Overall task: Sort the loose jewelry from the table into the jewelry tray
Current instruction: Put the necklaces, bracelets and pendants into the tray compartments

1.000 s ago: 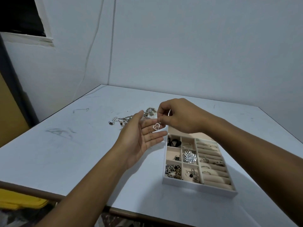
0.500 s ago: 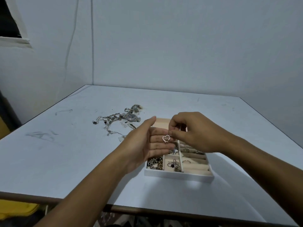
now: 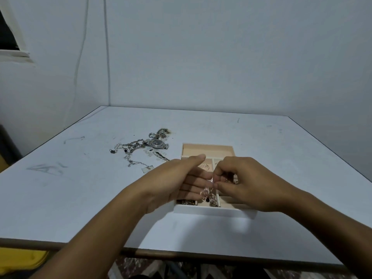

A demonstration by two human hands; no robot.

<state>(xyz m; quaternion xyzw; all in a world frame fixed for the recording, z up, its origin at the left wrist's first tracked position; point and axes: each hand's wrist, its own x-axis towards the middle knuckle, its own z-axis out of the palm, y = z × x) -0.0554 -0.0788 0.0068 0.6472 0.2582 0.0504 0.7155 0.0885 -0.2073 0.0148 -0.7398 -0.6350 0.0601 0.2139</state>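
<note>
Both hands hover over the white jewelry tray [image 3: 213, 210], hiding most of its compartments. My left hand [image 3: 177, 182] is flat with its palm turned right and fingers straight. My right hand [image 3: 243, 182] pinches a small silver piece [image 3: 207, 191], blurred, against the left fingertips; earlier it showed as a heart-shaped pendant. Loose jewelry [image 3: 138, 150] lies in a pile on the table to the left behind the tray, with a silver wristwatch [image 3: 158, 143] and thin chains among it.
The white table [image 3: 80, 198] fills the view, with its near edge at the bottom and walls close behind. A yellow object [image 3: 20, 260] sits below the table at the lower left. Patterned floor shows under the front edge.
Both hands have moved toward me and lower, over the tray's front compartments. The view has shifted, so the jewelry pile and tray sit more centrally. The pendant is blurred by motion.
</note>
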